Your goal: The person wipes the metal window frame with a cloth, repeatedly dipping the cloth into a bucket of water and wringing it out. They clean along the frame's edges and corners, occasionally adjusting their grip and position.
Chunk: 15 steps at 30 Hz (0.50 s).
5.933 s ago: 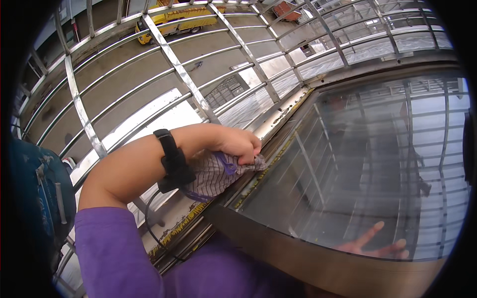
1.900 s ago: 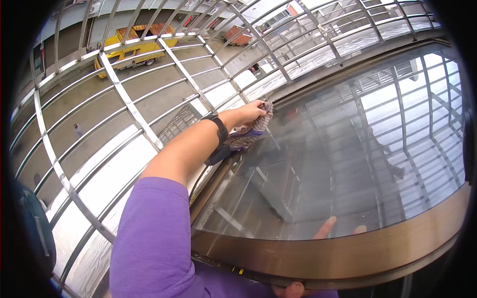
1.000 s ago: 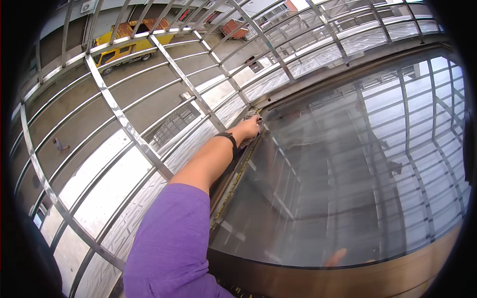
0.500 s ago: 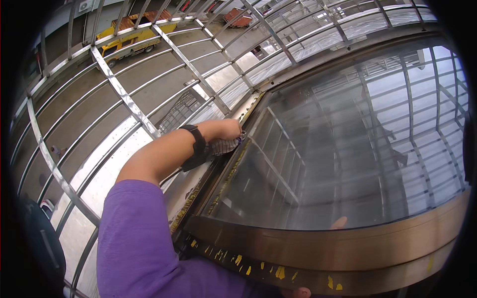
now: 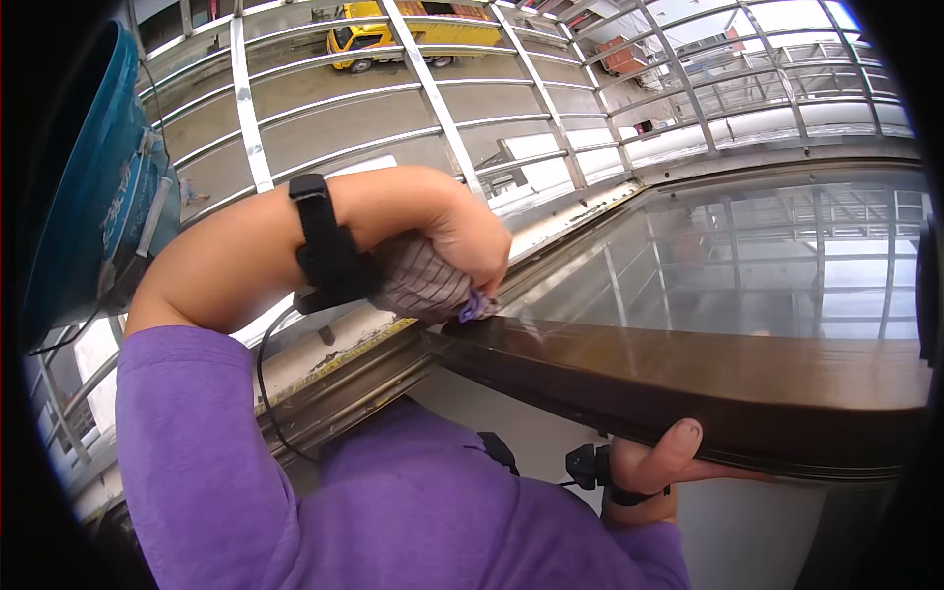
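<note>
My left hand [image 5: 476, 236] bends down over the near left corner of a window sash. Bunched under its closed fingers is a striped greyish cloth [image 5: 421, 279] with a purple edge, touching the brown frame. The sash [image 5: 688, 379] is tilted outward, and its glass pane [image 5: 718, 265] reflects the bars. At the lower right my right hand [image 5: 649, 464] grips the sash's near edge, thumb up on its front face. The other fingers of that hand are partly hidden beneath the edge.
A blue bucket [image 5: 84, 187] hangs at the far left beside the metal bars [image 5: 433, 93]. Below the bars a yellow truck [image 5: 423, 39] stands on the ground. A worn sill with a track [image 5: 344, 369] runs under my left arm, and a thin black cable [image 5: 264, 364] loops there.
My left hand has come nearer with the cloth, down the sash's left side to its near corner. The view has shifted, bringing the bucket and more of my right hand into sight.
</note>
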Each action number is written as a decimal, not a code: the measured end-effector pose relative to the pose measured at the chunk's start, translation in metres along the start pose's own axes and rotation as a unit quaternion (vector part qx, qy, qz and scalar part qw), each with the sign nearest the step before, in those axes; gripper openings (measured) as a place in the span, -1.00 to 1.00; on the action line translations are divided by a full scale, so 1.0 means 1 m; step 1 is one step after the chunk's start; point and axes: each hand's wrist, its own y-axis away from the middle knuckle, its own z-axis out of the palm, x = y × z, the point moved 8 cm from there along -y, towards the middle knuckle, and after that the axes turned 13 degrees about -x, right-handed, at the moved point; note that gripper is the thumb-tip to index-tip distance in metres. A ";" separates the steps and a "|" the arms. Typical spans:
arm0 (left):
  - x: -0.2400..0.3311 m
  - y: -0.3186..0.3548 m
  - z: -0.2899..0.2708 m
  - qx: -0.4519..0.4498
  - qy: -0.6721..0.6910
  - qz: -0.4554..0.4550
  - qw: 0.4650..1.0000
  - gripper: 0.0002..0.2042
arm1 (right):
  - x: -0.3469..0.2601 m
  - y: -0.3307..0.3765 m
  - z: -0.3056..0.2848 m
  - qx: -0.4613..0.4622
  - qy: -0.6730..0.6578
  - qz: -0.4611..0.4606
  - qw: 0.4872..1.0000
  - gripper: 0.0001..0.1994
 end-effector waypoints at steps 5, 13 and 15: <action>0.036 0.028 0.024 0.285 0.113 0.064 0.950 -0.57 | -0.013 -0.006 -0.011 -0.007 0.026 -0.019 0.999 -0.02; -0.005 0.061 0.049 0.243 -0.093 -0.237 0.936 -0.61 | -0.028 -0.016 -0.014 0.095 -0.070 -0.115 0.986 -0.10; 0.015 0.102 0.055 0.316 -0.073 -0.242 0.915 -0.57 | -0.023 -0.018 -0.016 0.091 -0.104 -0.123 0.983 -0.12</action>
